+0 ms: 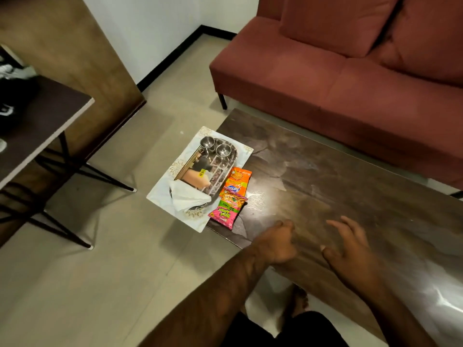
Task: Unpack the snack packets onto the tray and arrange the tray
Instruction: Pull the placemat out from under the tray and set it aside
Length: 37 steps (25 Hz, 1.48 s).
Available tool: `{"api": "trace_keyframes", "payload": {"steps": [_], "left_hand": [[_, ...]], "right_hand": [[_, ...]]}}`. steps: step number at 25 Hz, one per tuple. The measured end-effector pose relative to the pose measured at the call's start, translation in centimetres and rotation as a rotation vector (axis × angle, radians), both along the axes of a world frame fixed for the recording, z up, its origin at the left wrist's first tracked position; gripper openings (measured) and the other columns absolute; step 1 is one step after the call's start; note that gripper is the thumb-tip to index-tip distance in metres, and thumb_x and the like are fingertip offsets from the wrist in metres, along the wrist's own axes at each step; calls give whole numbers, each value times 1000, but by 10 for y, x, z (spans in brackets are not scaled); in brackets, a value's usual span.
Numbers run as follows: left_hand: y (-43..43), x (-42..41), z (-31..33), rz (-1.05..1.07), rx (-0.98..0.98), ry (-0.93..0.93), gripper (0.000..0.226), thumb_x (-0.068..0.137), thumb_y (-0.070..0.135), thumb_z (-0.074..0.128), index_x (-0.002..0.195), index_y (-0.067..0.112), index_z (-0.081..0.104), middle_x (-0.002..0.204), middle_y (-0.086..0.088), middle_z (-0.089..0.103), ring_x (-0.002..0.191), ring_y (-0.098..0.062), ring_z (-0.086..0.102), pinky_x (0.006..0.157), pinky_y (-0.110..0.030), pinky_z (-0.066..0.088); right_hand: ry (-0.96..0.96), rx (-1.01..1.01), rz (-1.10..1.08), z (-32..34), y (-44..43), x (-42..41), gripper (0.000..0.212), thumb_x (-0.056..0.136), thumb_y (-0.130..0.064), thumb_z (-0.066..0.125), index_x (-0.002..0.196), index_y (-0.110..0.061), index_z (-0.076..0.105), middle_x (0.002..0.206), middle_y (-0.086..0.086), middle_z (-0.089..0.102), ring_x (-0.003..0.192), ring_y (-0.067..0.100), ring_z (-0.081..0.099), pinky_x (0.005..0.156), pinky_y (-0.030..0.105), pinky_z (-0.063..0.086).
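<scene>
A shiny steel tray (225, 171) lies on a white placemat (162, 196) at the left end of the dark coffee table (338, 184). Two small steel bowls (215, 146) stand at its far end, and a white tissue (186, 196) lies at its near end. Beside the tray sit an orange snack packet (238, 180), a second orange one (233, 196) and a pink and green one (225, 214), overlapping in a row. My left hand (278, 244) hovers near the table's front edge with fingers curled, holding nothing. My right hand (350, 244) is spread open above the table.
A red sofa (350, 78) runs along the far side of the table. A dark side table (42, 121) with black metal legs stands at the left, with dark items on it. Beige tiled floor (100, 271) lies between them. My bare foot (295, 301) shows under the table edge.
</scene>
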State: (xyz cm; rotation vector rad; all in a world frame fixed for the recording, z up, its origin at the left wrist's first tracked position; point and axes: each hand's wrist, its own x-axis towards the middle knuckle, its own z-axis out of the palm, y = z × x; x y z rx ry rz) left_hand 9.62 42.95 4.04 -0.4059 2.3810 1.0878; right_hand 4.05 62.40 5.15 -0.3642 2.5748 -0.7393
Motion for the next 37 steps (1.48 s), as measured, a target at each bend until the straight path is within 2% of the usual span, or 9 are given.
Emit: {"api": "trace_keyframes", "payload": {"steps": [6, 17, 21, 26, 29, 31, 33, 35, 37], "left_hand": [[-58, 3, -5, 213, 19, -32, 55, 91, 21, 57, 144, 12, 43, 146, -14, 47, 131, -34, 50, 108, -43, 43], [-122, 18, -2, 579, 39, -109, 46, 90, 13, 60, 135, 13, 50, 134, -12, 59, 115, -28, 62, 100, -42, 51], [-151, 20, -13, 616, 57, -132, 40, 91, 12, 59, 131, 14, 51, 134, -10, 58, 105, -20, 59, 91, -33, 50], [-204, 13, -42, 539, 118, -202, 42, 95, 16, 59, 136, 15, 48, 137, -10, 57, 103, -17, 57, 83, -29, 48], [-241, 5, -62, 469, 182, -262, 44, 96, 18, 59, 138, 18, 46, 140, -10, 56, 114, -22, 59, 87, -29, 49], [-265, 0, -78, 442, 218, -297, 45, 96, 19, 60, 138, 19, 45, 142, -8, 55, 119, -22, 57, 85, -27, 45], [-283, -5, -96, 431, 246, -321, 43, 96, 19, 59, 136, 20, 46, 137, -6, 57, 113, -19, 56, 83, -25, 45], [-294, -8, -115, 407, 269, -342, 41, 97, 20, 57, 137, 21, 46, 128, -1, 57, 113, -19, 56, 81, -23, 46], [-298, -11, -134, 392, 287, -346, 38, 99, 20, 57, 135, 18, 47, 128, -4, 57, 116, -20, 57, 79, -22, 48]], "right_hand": [[-111, -11, 177, -11, -57, -20, 64, 92, -17, 76, 152, -22, 53, 169, 2, 27, 143, 28, 52, 113, 38, 46], [-230, -80, 438, -14, -121, -43, 60, 90, -14, 74, 147, -21, 57, 156, 1, 43, 135, 20, 57, 107, 20, 41], [-276, -56, 418, -24, -145, -42, 60, 93, -18, 71, 149, -27, 53, 154, 0, 46, 135, 20, 55, 113, 34, 47], [-397, 20, 269, -59, -200, -31, 63, 93, -17, 72, 151, -21, 50, 150, 4, 54, 138, 22, 54, 114, 36, 46], [-520, 28, 27, -91, -239, -28, 56, 94, -13, 73, 145, -16, 53, 124, 1, 63, 112, 19, 64, 91, 28, 50], [-559, 12, -155, -119, -263, -28, 40, 93, -10, 73, 129, -19, 57, 99, -11, 66, 89, 10, 66, 72, 23, 47], [-584, -46, -273, -152, -283, -29, 28, 93, -3, 73, 105, -23, 57, 86, -17, 70, 80, 2, 70, 67, 20, 51], [-626, -121, -409, -179, -303, -31, 32, 93, 1, 74, 97, -29, 63, 101, -12, 79, 77, 1, 73, 72, 20, 57], [-669, -164, -536, -204, -318, -33, 30, 91, 0, 77, 117, -16, 74, 124, 8, 77, 94, 20, 77, 91, 38, 62]]}}
